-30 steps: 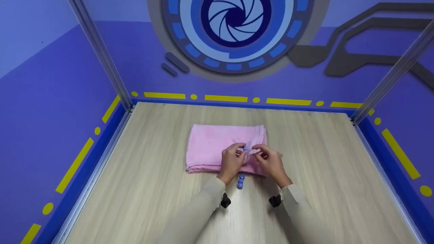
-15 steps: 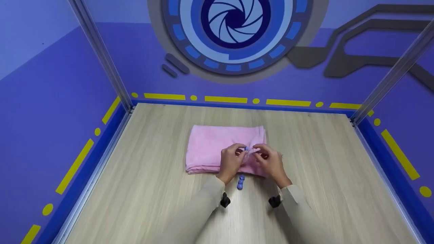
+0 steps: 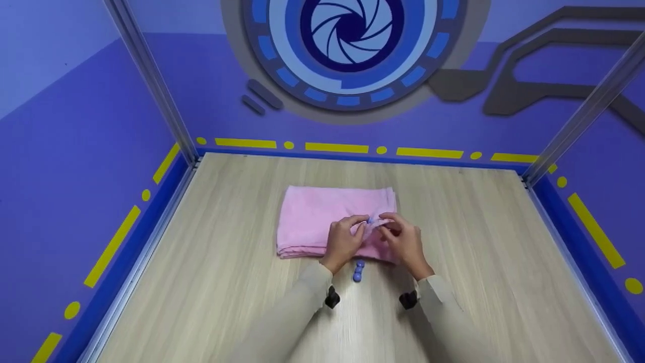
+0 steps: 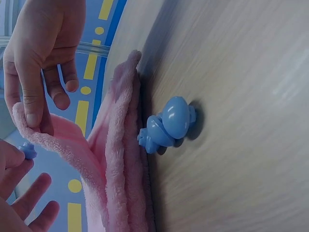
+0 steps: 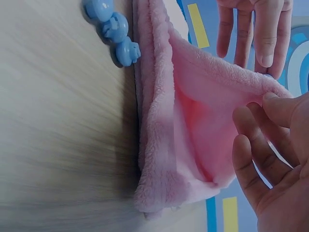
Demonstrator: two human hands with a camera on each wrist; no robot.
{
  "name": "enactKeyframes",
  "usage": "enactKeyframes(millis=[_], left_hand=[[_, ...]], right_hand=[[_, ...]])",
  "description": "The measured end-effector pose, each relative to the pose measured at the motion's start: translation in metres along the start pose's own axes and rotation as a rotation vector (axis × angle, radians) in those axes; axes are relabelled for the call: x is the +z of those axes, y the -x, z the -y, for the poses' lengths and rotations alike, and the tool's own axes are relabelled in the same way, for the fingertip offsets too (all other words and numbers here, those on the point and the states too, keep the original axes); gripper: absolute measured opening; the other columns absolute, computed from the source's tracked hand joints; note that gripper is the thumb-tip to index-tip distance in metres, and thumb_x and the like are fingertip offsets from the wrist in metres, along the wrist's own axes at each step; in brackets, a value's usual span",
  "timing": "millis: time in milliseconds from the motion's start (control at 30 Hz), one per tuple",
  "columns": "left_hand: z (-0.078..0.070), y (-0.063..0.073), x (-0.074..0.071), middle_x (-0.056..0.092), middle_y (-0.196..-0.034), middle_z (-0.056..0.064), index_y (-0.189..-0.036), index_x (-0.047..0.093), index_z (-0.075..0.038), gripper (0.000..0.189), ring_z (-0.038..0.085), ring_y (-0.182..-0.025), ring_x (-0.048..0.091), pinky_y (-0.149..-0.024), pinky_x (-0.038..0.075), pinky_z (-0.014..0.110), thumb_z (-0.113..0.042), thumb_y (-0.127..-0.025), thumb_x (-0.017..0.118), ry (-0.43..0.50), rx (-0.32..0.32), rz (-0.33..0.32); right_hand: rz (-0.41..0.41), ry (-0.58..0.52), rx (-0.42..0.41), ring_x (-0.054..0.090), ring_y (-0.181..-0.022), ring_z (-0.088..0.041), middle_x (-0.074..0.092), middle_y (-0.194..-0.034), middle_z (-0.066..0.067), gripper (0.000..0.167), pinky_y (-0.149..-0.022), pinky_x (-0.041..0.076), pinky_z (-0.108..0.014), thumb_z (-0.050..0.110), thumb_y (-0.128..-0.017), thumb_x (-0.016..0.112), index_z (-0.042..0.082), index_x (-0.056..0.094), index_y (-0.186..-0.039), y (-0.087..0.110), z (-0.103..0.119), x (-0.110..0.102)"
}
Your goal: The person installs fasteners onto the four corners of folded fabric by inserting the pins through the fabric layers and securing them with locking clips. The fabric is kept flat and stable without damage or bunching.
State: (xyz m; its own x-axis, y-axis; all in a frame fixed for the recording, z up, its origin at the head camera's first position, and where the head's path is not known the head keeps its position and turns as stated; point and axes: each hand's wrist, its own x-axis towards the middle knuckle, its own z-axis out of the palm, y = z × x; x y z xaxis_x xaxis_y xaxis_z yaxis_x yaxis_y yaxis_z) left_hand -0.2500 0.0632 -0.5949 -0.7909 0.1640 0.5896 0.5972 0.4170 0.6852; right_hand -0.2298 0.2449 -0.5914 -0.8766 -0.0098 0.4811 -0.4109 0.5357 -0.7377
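A folded pink fleece blanket lies at mid-table, its near right corner lifted. My right hand pinches that raised edge between thumb and forefinger, the other fingers loosely bent. Just left of it, my left hand pinches a small blue round-headed clip close to the lifted fabric. In the right wrist view this clip is mostly hidden behind the blanket edge. More blue clips of the same kind lie in a short row on the table in front of the blanket, between my forearms.
The wood-grain table is bounded by a blue patterned back wall and side walls. Metal posts stand at the far corners. Each wrist carries a small black device.
My left hand and its clip have shifted slightly right, nearer the pinched blanket edge. The right hand stays almost in place. The clips on the table have not moved.
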Motion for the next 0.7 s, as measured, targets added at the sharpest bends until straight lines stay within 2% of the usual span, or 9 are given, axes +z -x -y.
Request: enactKeyframes(millis=[133,300,500,600,700], left_hand=[[0.0007,0.0013,0.0002,0.079,-0.104,0.003,-0.107,0.080,-0.006,0.019,0.016,-0.099,0.074,-0.087,0.058,0.031,-0.004,-0.089,0.073,0.001,-0.002,0.030],[0.0003,0.0017,-0.0004,0.079,-0.103,0.003,-0.107,0.080,-0.005,0.019,0.015,-0.097,0.074,-0.085,0.058,0.032,-0.005,-0.089,0.074,0.006,-0.015,0.046],[-0.0014,0.0017,-0.0011,0.079,-0.103,0.005,-0.111,0.078,-0.005,0.021,0.019,-0.092,0.075,-0.083,0.059,0.033,-0.007,-0.091,0.072,0.026,0.021,0.084],[-0.0027,0.0038,-0.0035,0.076,-0.115,0.009,-0.117,0.076,-0.006,0.025,0.022,-0.103,0.072,-0.092,0.057,0.034,-0.011,-0.093,0.071,0.023,0.060,0.125],[-0.0051,0.0056,-0.0064,0.070,-0.128,0.011,-0.120,0.075,-0.009,0.027,0.022,-0.115,0.068,-0.098,0.055,0.035,-0.016,-0.095,0.069,-0.028,0.095,0.150]], right_hand=[[0.004,-0.011,0.008,0.073,-0.060,-0.022,0.078,-0.083,-0.007,0.023,-0.060,0.053,-0.015,-0.004,-0.089,0.075,0.004,0.072,-0.110,0.0004,-0.0009,0.0011],[0.001,0.004,-0.004,0.072,-0.059,-0.021,0.078,-0.082,-0.006,0.020,-0.058,0.053,-0.017,-0.002,-0.089,0.077,0.005,0.073,-0.108,0.0016,-0.0023,0.0021],[-0.008,-0.009,0.038,0.073,-0.061,-0.025,0.079,-0.085,-0.007,0.016,-0.058,0.054,-0.018,0.001,-0.090,0.076,0.007,0.075,-0.105,0.0024,-0.0011,0.0021],[-0.017,-0.025,0.043,0.073,-0.061,-0.026,0.079,-0.085,-0.007,0.015,-0.057,0.054,-0.018,0.001,-0.091,0.076,0.007,0.075,-0.104,0.0015,0.0001,0.0025],[-0.027,-0.022,0.039,0.072,-0.061,-0.024,0.079,-0.085,-0.006,0.014,-0.057,0.054,-0.017,0.003,-0.091,0.076,0.008,0.074,-0.104,0.0000,0.0013,0.0021]])
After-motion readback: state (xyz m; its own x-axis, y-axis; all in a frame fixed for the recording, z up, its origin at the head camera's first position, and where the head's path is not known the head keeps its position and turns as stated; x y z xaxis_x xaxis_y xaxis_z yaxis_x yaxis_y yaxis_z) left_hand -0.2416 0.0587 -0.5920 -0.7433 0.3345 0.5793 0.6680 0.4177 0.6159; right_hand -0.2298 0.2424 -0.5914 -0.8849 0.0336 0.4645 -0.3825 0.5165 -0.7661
